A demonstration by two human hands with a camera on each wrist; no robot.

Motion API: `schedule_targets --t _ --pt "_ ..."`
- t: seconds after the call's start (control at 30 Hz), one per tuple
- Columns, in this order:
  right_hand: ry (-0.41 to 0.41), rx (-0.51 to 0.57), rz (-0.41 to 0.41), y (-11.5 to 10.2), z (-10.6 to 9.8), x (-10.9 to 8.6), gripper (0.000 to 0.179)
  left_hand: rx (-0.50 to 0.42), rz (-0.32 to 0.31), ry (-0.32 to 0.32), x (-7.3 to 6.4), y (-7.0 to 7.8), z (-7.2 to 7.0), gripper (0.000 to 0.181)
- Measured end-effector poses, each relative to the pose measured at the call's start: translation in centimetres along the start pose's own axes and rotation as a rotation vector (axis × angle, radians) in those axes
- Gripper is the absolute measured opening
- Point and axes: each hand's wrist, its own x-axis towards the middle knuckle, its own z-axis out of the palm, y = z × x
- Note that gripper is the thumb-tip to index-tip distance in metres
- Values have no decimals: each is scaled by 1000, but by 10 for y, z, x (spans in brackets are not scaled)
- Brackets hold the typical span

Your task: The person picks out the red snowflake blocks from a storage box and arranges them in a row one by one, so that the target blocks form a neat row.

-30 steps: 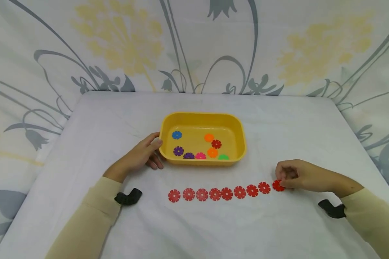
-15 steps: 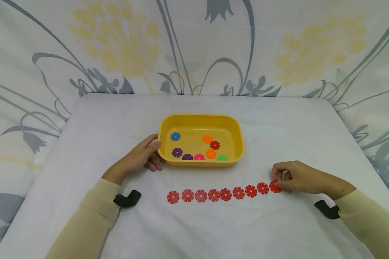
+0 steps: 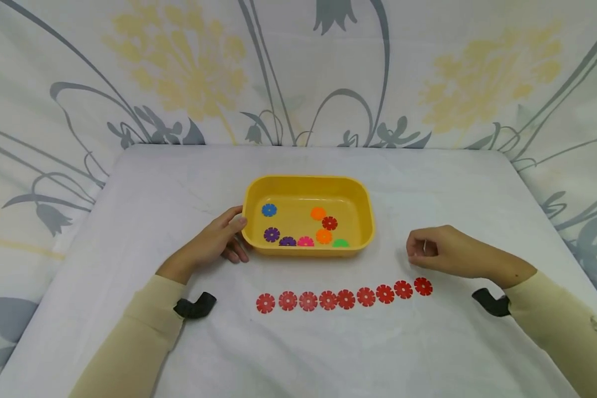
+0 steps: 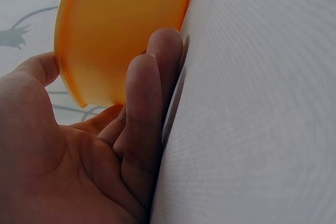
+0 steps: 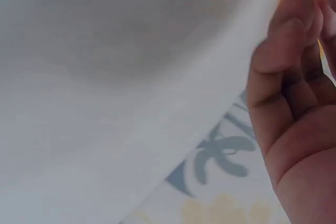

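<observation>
My left hand (image 3: 214, 237) holds the left end of a yellow plastic tray (image 3: 308, 251), thumb at the rim (image 4: 59, 35) and other fingers by the outer wall. Several red notched snowflake discs lie flat in a row in front of the tray, from the leftmost disc (image 3: 266, 303) to the rightmost disc (image 3: 423, 286). Above and behind the right end of that row hovers my right hand (image 3: 450, 251), its fingers loosely bent with nothing seen between them. In the right wrist view the thumb (image 5: 281, 48) lies near the bent fingers.
Inside the tray are a blue disc (image 3: 269, 210), a red disc (image 3: 330, 223), a pink disc (image 3: 305, 241), a green disc (image 3: 340, 243), plus orange and purple ones. White cloth (image 3: 298, 354) covers the table; a floral curtain (image 3: 298, 72) stands behind it.
My right hand has let go of the rightmost red disc, which was shifted slightly left towards the row, and has lifted up and away from it. The left hand stays on the tray.
</observation>
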Motion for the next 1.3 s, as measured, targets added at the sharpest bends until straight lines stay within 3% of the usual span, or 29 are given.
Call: schedule_targets --t 0.17,0.33,0.6,0.8,1.03,1.3 --pt "132 -39 -81 -28 -16 31 13 5 4 -8 -1 0 0 64" --pt "179 -81 -184 -52 -23 70 9 1 9 -8 -2 2 0 63" --pt "37 -118 -232 -76 -15 118 16 -10 36 -15 -1 -1 -1 60" --pt "-89 -144 -190 -81 -7 142 18 -12 33 -7 -1 -2 -2 61" --pt "-172 -193 -156 -78 1 154 25 -21 33 -6 1 -1 -1 60" --pt "-194 -245 -129 -80 6 155 26 -31 37 -12 3 -5 -3 61"
